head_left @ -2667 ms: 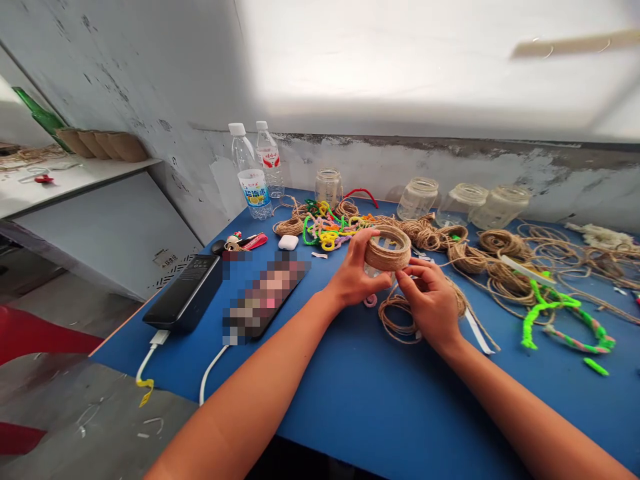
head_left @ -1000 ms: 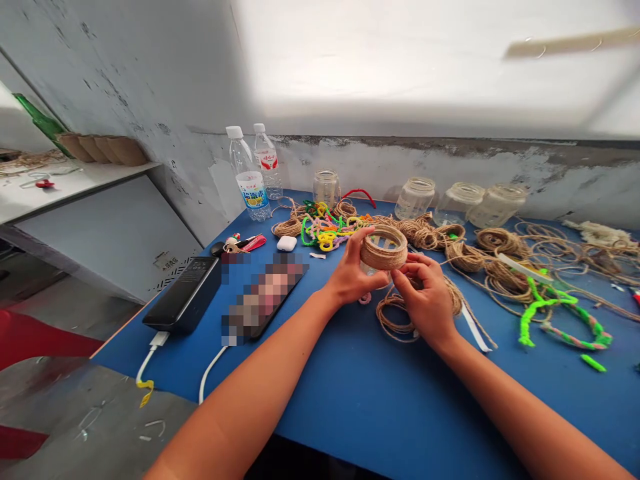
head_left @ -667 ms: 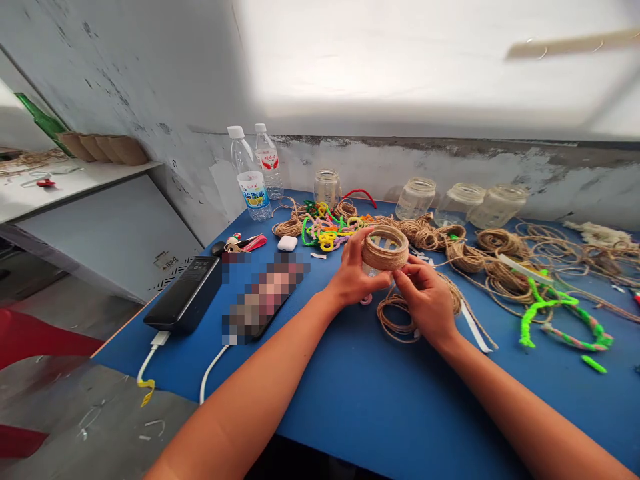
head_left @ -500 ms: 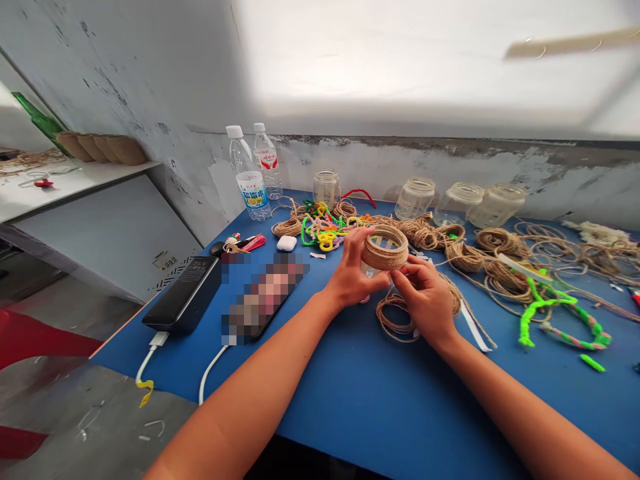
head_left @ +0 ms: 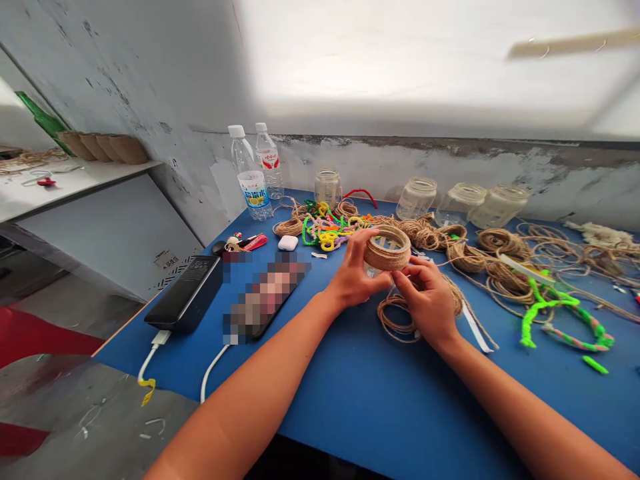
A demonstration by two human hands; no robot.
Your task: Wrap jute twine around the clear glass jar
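Note:
A glass jar [head_left: 388, 256] with brown twine wound round its mouth is held tilted above the table. My left hand [head_left: 356, 275] is closed round its left side, thumb underneath. Close against the jar's lower right edge, my right hand [head_left: 429, 293] pinches the twine with thumb and fingertips; the exact pinch point is partly hidden. Beneath the hands lies a loose coil of twine [head_left: 395, 327] on the blue table [head_left: 350, 393]. A white strip [head_left: 476, 328] and more twine show beyond my right hand.
Several glass jars [head_left: 417, 199] stand along the wall. Twine bundles [head_left: 501, 244], coloured pipe cleaners [head_left: 327, 230] and a green twisted ring [head_left: 575, 337] lie around. Two bottles [head_left: 250, 183], a power bank [head_left: 185, 297], a phone [head_left: 267, 300] and a white earphone case [head_left: 288, 243] are at left.
The whole view has shifted very slightly. Both hands keep the same hold on the jar and twine, with no clear movement.

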